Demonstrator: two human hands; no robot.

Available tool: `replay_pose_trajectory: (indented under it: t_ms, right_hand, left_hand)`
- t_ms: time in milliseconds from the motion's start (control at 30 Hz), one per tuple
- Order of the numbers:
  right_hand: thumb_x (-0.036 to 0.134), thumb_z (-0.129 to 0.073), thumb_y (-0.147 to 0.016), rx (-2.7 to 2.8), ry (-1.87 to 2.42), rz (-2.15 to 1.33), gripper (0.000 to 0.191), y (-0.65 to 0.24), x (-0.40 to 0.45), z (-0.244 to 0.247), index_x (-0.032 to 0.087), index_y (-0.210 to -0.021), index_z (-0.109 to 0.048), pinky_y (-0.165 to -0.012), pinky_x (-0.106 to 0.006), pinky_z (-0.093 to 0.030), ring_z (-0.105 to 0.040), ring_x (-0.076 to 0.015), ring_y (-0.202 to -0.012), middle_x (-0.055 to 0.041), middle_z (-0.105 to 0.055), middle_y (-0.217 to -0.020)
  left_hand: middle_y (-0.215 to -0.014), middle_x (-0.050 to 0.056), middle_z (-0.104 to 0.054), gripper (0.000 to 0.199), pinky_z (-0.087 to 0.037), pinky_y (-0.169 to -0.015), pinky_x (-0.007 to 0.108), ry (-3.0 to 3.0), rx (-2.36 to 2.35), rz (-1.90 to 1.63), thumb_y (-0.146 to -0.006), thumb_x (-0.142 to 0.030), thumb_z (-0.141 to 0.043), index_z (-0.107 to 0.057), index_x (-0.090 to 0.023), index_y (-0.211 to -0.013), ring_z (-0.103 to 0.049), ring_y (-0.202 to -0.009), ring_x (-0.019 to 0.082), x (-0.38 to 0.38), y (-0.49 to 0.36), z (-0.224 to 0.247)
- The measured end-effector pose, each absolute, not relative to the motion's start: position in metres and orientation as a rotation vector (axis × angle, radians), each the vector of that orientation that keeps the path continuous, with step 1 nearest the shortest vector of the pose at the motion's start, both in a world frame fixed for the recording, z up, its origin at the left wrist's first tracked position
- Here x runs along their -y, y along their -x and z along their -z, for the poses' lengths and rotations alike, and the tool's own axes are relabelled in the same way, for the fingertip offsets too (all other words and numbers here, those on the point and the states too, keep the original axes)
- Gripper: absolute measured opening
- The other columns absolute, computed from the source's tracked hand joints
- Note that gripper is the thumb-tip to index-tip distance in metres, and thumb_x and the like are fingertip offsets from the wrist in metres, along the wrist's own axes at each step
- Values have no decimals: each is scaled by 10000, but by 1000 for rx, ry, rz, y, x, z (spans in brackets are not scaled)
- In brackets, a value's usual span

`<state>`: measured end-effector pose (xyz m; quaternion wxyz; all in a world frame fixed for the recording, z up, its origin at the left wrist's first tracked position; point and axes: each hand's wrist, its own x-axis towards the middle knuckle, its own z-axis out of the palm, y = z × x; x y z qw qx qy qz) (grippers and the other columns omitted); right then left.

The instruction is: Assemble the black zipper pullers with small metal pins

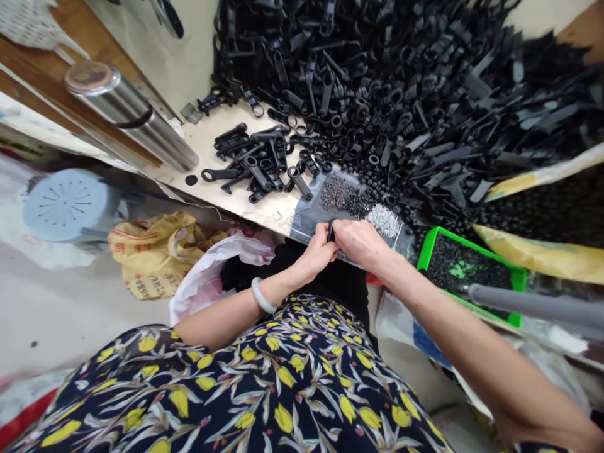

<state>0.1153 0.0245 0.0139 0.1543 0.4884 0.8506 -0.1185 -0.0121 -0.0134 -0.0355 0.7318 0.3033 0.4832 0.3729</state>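
At the front edge of the bench my two hands meet. My left hand is closed on a small black plastic part, of which only a short piece shows between the fingers. Pressed against that same part are the curled fingers of my right hand; its fingertips are partly hidden. Just beyond them lies a clear plastic sheet with small brownish pieces, small black pieces and shiny silver pieces in separate heaps. Left of the sheet is a loose group of black ring-ended plastic parts.
A large mound of black plastic parts covers the back and right. A steel flask stands at left. On the right are a green tray of black bits and a grey bar. Below left sit a blue stool and a yellow sack.
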Motion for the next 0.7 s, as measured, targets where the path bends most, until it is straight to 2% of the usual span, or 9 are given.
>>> replay_pose_trajectory:
  t_ms: [100, 267, 533, 700]
  right_hand:
    - [276, -623, -990, -2477, -1381, 331, 234, -116, -21, -14, 85, -1124, -622, -762, -306, -495, -744, -274, -892, -191, -746, -1017]
    - [232, -598, -998, -2523, -1385, 319, 156, -119, -13, -13, 91, -1053, -636, -730, -284, -465, -732, -238, -832, -167, -745, -976]
    - [180, -562, -1008, -2583, -1431, 378, 98, -125, 2, -5, 121, -1047, -630, -708, -274, -438, -711, -213, -825, -135, -726, -969]
    - [159, -520, -1018, -2631, -1446, 417, 128, -131, 6, 1, 124, -1041, -640, -700, -272, -429, -697, -200, -830, -127, -722, -993]
  left_hand:
    - [-802, -68, -512, 399, -273, -488, 216, -703, -995, -823, -729, -46, -516, -411, -224, -1070, -441, -502, 59, 15, 13, 34]
    - [-794, -74, -508, 485, -255, -483, 224, -722, -921, -825, -649, -37, -506, -394, -217, -1085, -455, -507, 56, 16, 19, 36]
    - [-831, -60, -545, 504, -279, -497, 228, -701, -893, -807, -647, -62, -542, -416, -215, -1110, -477, -535, 59, 17, 23, 39]
    - [-813, -61, -549, 465, -284, -500, 223, -684, -890, -803, -667, -80, -564, -428, -218, -1090, -477, -540, 62, 15, 24, 38]
